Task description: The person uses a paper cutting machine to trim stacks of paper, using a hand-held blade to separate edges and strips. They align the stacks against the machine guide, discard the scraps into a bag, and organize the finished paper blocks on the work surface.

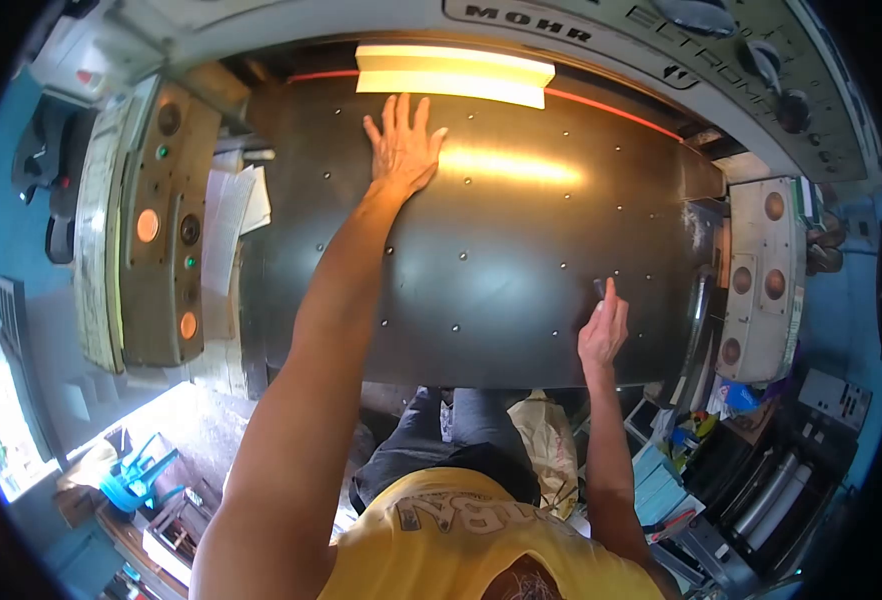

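My left hand [403, 155] lies with fingers spread on the dark metal bed [511, 235] of a paper cutter. Its fingertips reach the near edge of a pale, yellow-lit paper piece [451, 85], which stands in a folded or stepped shape at the back of the bed. Over the bed's front right part is my right hand [604, 330], its index finger stretched forward and the other fingers curled. A small dark object [600, 288] shows beside that fingertip, apparently in the grip; I cannot tell what it is.
A red line [616, 110] crosses the back of the bed. Control boxes with round buttons flank it, left [166, 230] and right [764, 280]. Paper sheets [229, 220] lie by the left box. Overhead is the machine's labelled front [561, 25]. A pale sack [546, 440] sits below the front edge.
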Demonstrator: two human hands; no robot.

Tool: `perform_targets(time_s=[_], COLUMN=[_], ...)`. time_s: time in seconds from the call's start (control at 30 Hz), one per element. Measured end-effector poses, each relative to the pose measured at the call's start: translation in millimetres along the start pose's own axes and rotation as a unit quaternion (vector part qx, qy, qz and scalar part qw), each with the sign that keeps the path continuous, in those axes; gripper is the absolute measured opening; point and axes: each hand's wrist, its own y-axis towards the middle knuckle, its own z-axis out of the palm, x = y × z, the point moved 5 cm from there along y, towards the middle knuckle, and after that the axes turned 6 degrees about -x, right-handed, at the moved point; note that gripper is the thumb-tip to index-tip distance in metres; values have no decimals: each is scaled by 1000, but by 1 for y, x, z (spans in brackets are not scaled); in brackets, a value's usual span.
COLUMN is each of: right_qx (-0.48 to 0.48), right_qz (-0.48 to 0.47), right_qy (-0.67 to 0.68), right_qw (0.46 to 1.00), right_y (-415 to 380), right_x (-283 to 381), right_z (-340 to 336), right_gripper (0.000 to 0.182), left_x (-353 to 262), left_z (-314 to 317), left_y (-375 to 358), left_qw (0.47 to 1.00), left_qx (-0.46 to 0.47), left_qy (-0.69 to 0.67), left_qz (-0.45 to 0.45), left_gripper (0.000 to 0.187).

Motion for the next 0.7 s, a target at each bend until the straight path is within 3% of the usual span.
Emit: perform_targets(time_s=[0.37,0.57,0.7], right_qx=[-13,43,-8], right_qz=[-51,-18,70], right_qy=[12,-3,89], right_qw=[999,999,993], right_y=[-6,-8,28], right_x=[-10,-14,3], right_z=[9,15,36], right_gripper=[22,18,24], left_x=[2,4,6], left_z=[3,7,6], left_y=[3,3,5], left_qw=[998,997,997], left_qx=[51,71,68], left_qy=[23,20,12], left_qz=[-21,-33,-45], left_gripper=[68,71,73])
